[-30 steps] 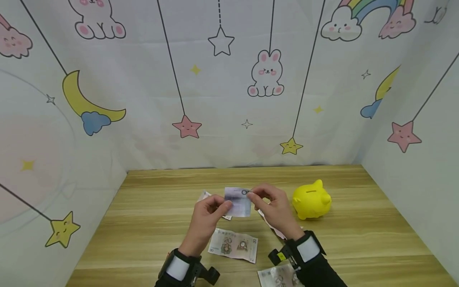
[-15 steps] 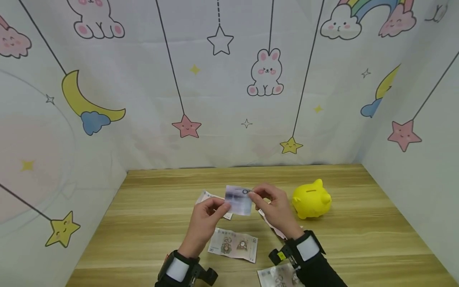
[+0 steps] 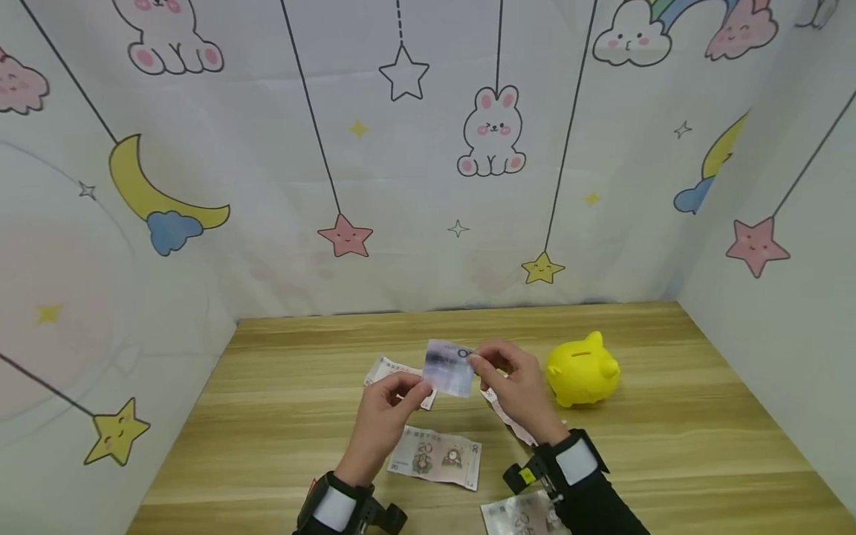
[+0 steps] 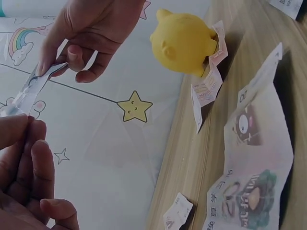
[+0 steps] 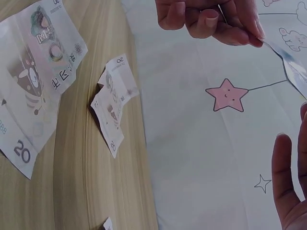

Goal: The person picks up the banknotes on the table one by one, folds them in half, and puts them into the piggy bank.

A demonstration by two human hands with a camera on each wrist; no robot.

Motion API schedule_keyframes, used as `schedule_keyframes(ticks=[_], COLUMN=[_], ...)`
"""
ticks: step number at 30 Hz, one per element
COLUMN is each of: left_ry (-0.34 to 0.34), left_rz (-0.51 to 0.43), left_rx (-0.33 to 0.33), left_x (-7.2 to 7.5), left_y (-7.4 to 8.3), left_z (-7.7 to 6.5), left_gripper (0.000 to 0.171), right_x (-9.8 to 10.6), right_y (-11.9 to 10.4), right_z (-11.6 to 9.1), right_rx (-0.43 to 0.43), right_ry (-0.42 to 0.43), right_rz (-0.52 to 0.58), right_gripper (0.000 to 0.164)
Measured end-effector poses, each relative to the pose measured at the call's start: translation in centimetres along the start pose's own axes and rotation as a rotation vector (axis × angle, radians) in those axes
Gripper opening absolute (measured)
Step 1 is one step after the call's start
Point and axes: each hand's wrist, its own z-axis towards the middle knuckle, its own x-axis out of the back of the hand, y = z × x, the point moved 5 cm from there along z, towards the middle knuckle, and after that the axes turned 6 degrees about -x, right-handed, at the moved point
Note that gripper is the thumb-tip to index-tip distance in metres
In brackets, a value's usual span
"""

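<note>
A small purple banknote point(image 3: 446, 369) is held up over the table between both hands. My left hand point(image 3: 388, 409) pinches its lower left edge between thumb and fingers. At the upper right edge, my right hand point(image 3: 518, 383) pinches it the same way. In the left wrist view the purple note point(image 4: 36, 88) appears nearly edge-on, slightly creased. Below the hands lies a banknote marked 20 point(image 3: 435, 457), flat but wavy. Another banknote point(image 3: 391, 369) lies behind the left hand, partly covered by it. A crumpled pinkish banknote point(image 4: 209, 84) is partly hidden behind the right hand in the head view.
A yellow piggy bank point(image 3: 582, 369) with a slot on top stands right of the right hand. One more banknote point(image 3: 518, 513) lies at the front, partly under the right sleeve in view. The wooden table point(image 3: 267, 431) meets a cartoon-printed backdrop point(image 3: 281, 275) behind and on both sides.
The purple banknote has risen slightly and tilted, its right side lower than before. Both hands keep their pinch. The head view has shifted a little; the notes on the table stay put.
</note>
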Motion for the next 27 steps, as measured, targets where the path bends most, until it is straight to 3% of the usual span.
schedule_keyframes(ticks=[7, 17, 27], left_ry=[0.04, 0.101, 0.236], left_rz=[0.025, 0.045, 0.154], left_rx=[-0.072, -0.079, -0.234], left_x=[-0.1, -0.7, -1.0], left_y=[0.2, 0.4, 1.3], left_z=[0.1, 0.6, 0.3], left_gripper=[0.009, 0.016, 0.008], right_x=[-0.1, -0.6, -0.6], right_y=[0.2, 0.0, 0.2], right_z=[0.0, -0.1, 0.0], right_rx=[-0.034, -0.021, -0.018], right_ry=[0.006, -0.013, 0.002], right_rz=[0.018, 0.019, -0.003], right_gripper=[0.004, 0.006, 0.011])
